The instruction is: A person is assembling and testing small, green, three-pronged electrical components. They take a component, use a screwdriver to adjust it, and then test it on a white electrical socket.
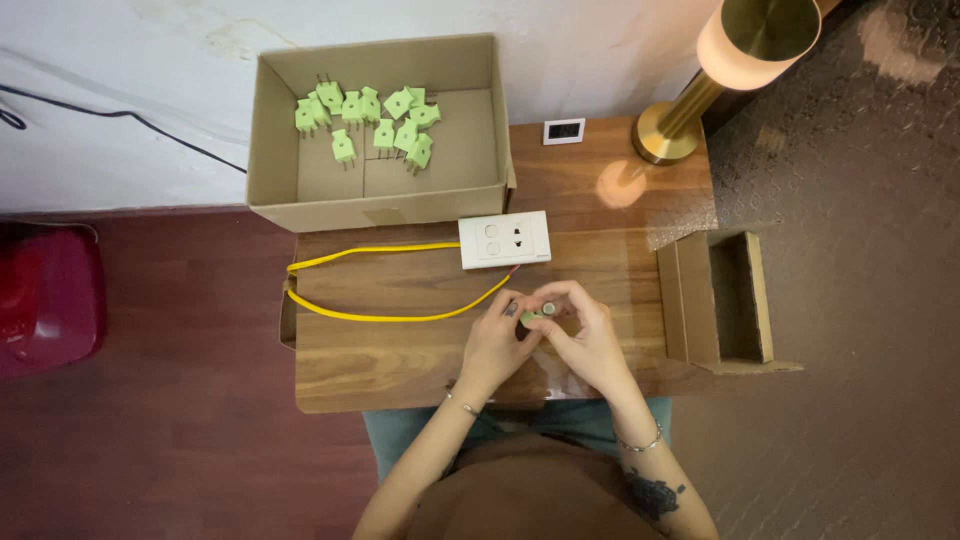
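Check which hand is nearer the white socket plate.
Left. The left hand lies just below the socket plate; the right hand sits below and further right. Both hold a small green plug.

On the worktop (pixel 400 350), the two hands meet near the front edge: left hand (pixel 497 342) at 9 o'clock of the right hand (pixel 590 338), a small plug (pixel 540 312) between their fingertips. The wall socket plate (pixel 505 240) lies at 12 o'clock of the hands. A cable (pixel 380 316) loops from it toward 9 o'clock. The open cardboard box (pixel 275 150) sits at 11 o'clock, plugs (pixel 365 118) inside. The lamp base (pixel 666 133) stands at 1 o'clock, a smaller box (pixel 700 300) at 3 o'clock.
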